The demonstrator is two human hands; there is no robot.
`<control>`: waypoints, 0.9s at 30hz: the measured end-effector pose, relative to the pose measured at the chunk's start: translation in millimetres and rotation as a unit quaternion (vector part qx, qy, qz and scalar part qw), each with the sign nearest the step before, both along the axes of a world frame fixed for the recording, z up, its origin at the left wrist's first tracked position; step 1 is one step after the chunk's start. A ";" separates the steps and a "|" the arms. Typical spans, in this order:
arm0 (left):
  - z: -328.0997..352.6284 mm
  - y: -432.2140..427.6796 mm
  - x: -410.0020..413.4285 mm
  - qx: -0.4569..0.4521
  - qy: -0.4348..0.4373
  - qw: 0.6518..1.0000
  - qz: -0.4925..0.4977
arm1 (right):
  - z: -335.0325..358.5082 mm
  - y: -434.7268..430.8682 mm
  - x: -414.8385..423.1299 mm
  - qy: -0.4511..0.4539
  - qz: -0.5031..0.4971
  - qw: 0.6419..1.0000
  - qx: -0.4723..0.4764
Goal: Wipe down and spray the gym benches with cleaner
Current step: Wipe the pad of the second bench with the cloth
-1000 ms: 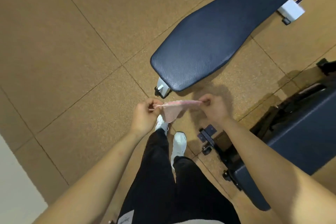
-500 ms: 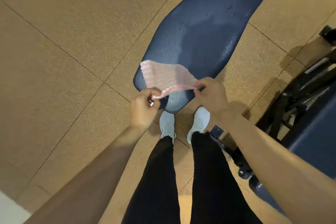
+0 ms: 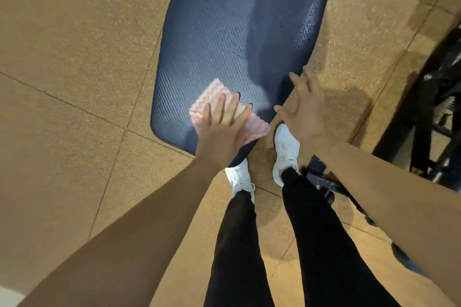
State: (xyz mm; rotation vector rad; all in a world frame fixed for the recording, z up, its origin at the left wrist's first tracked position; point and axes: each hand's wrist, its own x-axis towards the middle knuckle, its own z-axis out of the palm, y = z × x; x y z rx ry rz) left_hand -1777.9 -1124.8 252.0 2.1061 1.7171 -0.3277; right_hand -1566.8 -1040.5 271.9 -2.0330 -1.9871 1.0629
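A dark blue padded gym bench [image 3: 232, 32] runs away from me, its near end just in front of my feet. Wet patches shine on its pad. A pink and white zigzag cloth [image 3: 215, 93] lies flat on the near end. My left hand [image 3: 223, 129] presses on the cloth with straight, spread fingers. My right hand [image 3: 303, 109] hovers beside the bench's right edge, fingers spread, holding nothing.
Brown speckled floor tiles [image 3: 74, 57] surround the bench. A black metal frame [image 3: 424, 117] of other gym equipment stands at the right. A dark blue frame part [image 3: 321, 177] sits near my right foot. My legs in black trousers and white shoes stand below.
Both hands held the cloth stretched between them; it now lies on the bench under my left palm. My right hand has let go and moved off to the right. I have stepped closer.
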 end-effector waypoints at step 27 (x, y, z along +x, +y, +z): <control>-45.7 65.5 -72.1 0.034 0.023 0.952 0.302 | -35.3 -0.4 7.4 0.030 0.004 0.999 -0.042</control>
